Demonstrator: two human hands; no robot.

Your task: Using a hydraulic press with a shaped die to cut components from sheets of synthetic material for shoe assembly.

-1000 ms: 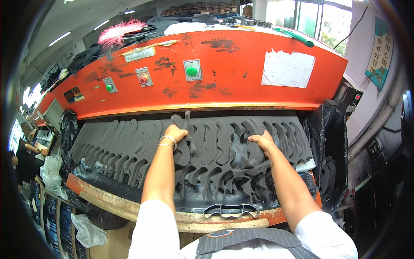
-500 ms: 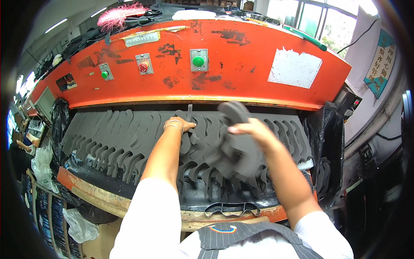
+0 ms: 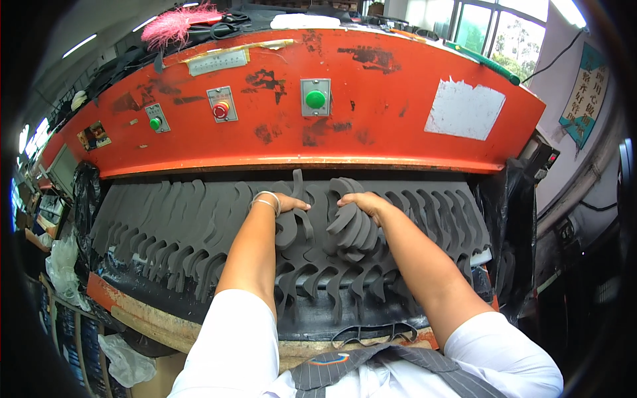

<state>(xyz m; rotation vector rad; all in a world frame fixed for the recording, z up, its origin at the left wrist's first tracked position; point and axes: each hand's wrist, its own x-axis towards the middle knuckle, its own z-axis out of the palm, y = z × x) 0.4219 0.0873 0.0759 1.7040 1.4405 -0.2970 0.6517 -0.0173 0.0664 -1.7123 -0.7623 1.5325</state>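
Note:
Under the press lies dark grey foam sheeting (image 3: 142, 199), cut into rows of wavy strips whose ends curl over the near edge. My left hand (image 3: 290, 202), left of centre, is closed on a curved foam piece (image 3: 286, 233), and a thin strip stands up behind it. Just to its right, my right hand (image 3: 363, 204) grips a fanned stack of curved foam pieces (image 3: 353, 231), thumb on the near side. The stack is raised over the sheet. Some of my fingers are hidden behind the foam.
The red press beam (image 3: 391, 142) spans the far side, bearing green buttons (image 3: 316, 99) and a red button (image 3: 220, 110). A black shaped metal strip die (image 3: 375, 333) lies at the front edge. Black plastic (image 3: 501, 219) hangs at the right; clear bags (image 3: 126, 360) hang lower left.
My right hand has come left with its foam stack, closer to my left hand, and the blur is gone. My left hand stays at nearly the same spot on the foam.

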